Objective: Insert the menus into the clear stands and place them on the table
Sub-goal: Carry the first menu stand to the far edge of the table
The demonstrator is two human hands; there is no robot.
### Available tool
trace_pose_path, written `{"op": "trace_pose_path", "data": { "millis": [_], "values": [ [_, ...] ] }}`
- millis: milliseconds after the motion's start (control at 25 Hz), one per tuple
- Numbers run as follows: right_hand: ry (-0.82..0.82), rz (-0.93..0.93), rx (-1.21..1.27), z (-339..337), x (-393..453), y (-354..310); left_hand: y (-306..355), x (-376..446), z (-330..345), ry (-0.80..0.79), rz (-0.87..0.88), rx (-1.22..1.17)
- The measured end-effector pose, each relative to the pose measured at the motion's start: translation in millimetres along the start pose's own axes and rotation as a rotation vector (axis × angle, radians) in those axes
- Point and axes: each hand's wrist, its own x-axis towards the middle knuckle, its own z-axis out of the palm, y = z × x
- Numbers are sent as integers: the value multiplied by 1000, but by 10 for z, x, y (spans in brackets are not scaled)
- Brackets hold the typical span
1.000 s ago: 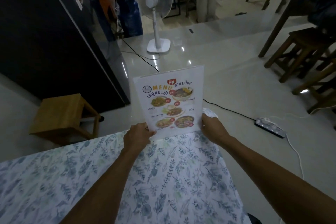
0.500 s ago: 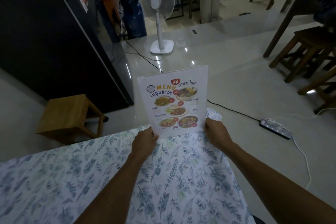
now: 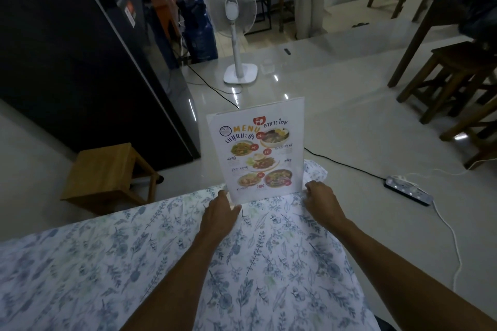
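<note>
The table (image 3: 134, 263) with its blue floral cloth fills the lower half of my view, from 7 to 5 o'clock. At its far corner, near 12 o'clock from my arms, the menu (image 3: 256, 150) stands upright inside the clear stand (image 3: 301, 142), very close to the edge. I think it is put there so that it can be read from the room, but so near the edge it could be knocked off.

The menu is a white sheet with an orange "MENU" heading, Thai writing and pictures of five dishes. The acrylic shows only as a thin glossy border.

My left hand (image 3: 219, 216) touches the lower left corner at 10 o'clock, fingers loosely curled. My right hand (image 3: 320, 199) rests at the lower right corner at 2 o'clock, half open. I cannot tell whether either one really grips; they seem to steady the base.
</note>
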Motion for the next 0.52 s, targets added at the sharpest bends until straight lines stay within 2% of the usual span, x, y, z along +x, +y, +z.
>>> {"op": "trace_pose_path", "data": {
  "millis": [280,520],
  "values": [
    [12,26,18,10,-408,4,-154,-424,-98,-18,-11,99],
    [52,-11,-27,-60,-1116,-315,-353,-1063,-427,22,75,62]
  ]
}}
